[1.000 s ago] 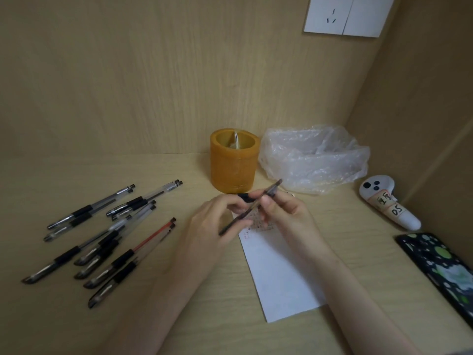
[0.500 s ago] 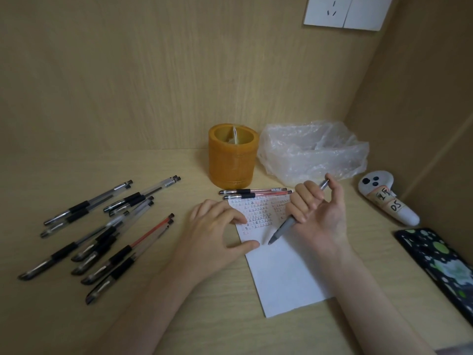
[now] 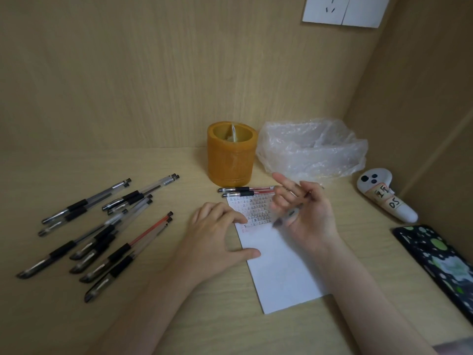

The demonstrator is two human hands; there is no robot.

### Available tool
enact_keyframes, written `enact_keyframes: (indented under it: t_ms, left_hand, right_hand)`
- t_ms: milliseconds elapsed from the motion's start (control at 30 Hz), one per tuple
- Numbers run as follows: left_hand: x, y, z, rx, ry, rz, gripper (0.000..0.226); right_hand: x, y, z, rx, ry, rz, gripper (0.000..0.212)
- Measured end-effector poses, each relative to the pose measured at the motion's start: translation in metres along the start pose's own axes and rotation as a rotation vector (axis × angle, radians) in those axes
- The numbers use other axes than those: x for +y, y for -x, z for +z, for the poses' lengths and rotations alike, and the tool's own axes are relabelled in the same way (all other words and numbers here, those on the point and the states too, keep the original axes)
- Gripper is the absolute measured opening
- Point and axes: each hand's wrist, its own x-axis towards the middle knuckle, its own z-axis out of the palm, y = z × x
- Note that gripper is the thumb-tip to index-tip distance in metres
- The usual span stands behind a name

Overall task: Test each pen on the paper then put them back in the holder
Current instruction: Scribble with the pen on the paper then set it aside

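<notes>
My right hand holds a blurred pen, tip pointing down-left just above the white paper, with my index finger lifted. The paper's top rows carry small black and red marks. My left hand lies flat, fingertips and thumb pressing the paper's left edge. The orange pen holder stands behind the paper with no pens showing above its rim. Two capped pens lie side by side between holder and paper. Several more pens, mostly black and a red one among them, are scattered on the desk at the left.
A crumpled clear plastic bag sits right of the holder. A white handheld controller lies near the right wall, and a phone in a dark patterned case is at the right edge. Wooden walls close in behind and on the right.
Both hands held the pen in the air before. My left hand came down onto the paper, and my right hand now turns the pen in its fingers, tip lowering toward the sheet.
</notes>
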Motion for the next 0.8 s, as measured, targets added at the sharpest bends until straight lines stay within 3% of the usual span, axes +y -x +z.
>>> enact_keyframes:
  t_ms: [167, 233, 300, 400, 500, 600, 700, 800]
  left_hand:
    - [-0.001, -0.001, 0.003, -0.006, -0.024, -0.037, 0.082]
    - [-0.001, 0.000, 0.003, -0.008, -0.016, -0.041, 0.079]
    - [-0.001, 0.000, 0.004, -0.009, -0.005, -0.042, 0.076]
    - [-0.001, 0.000, 0.006, 0.003, -0.005, -0.036, 0.077]
    - [-0.001, -0.001, 0.006, -0.004, -0.002, -0.034, 0.078]
    - [-0.002, -0.001, 0.006, -0.021, 0.014, -0.046, 0.077]
    - [-0.002, -0.001, 0.007, -0.030, 0.024, -0.057, 0.077]
    - [-0.001, -0.002, 0.007, -0.029, 0.040, -0.066, 0.077]
  right_hand:
    - [0.000, 0.001, -0.002, 0.017, 0.227, -0.020, 0.063]
    - [0.001, 0.004, 0.002, -0.009, 0.263, -0.039, 0.050]
    - [0.004, 0.005, 0.004, -0.041, 0.336, -0.082, 0.021]
    - [0.009, 0.004, 0.002, -0.023, 0.426, -0.106, 0.031]
    - [0.011, 0.005, 0.003, 0.040, 0.540, -0.144, 0.013]
    - [0.012, 0.006, 0.002, 0.033, 0.649, -0.196, 0.027]
    - [0.016, 0.010, 0.007, 0.053, 0.809, -0.260, 0.017]
    - [0.025, 0.011, 0.006, 0.133, 0.933, -0.326, 0.034]
